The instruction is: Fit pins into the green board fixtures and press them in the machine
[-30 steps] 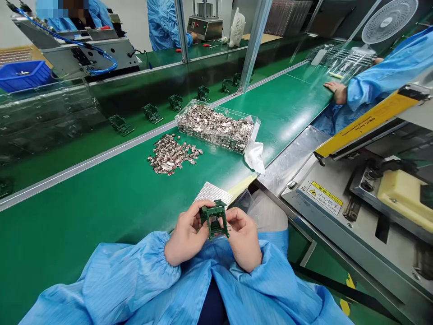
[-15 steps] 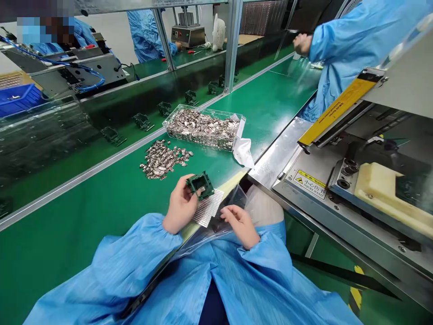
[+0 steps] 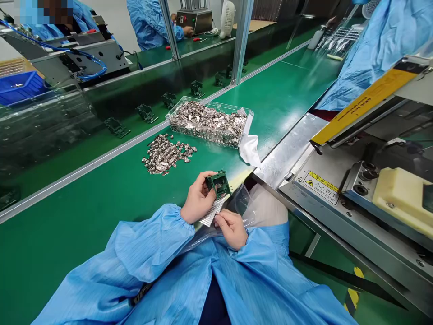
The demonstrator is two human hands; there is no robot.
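Note:
My left hand (image 3: 197,201) grips a dark green square plastic frame (image 3: 219,182) with an open middle and thin prongs, thumb on its near side. Just under the frame lies a silver-white sheet (image 3: 210,215) marked in a fine grid, partly covered by my left hand. At the sheet's lower right edge is my right hand (image 3: 232,229), its thumb and forefinger pressed together. Whatever is between those fingertips is too small to make out. A loose pile of small silvery metal pieces (image 3: 165,153) lies beyond my hands on the green table.
A clear plastic box (image 3: 206,136) full of similar metal pieces stands behind the pile, with a white cloth (image 3: 249,151) at its corner. To the right is a metal machine with a yellow bar (image 3: 365,106). Several green frames (image 3: 147,113) line the far ledge. Co-workers in blue are nearby.
The view has shifted slightly. My right hand has closed in on the sheet's edge and now touches it. In my left hand, the green frame is tilted differently.

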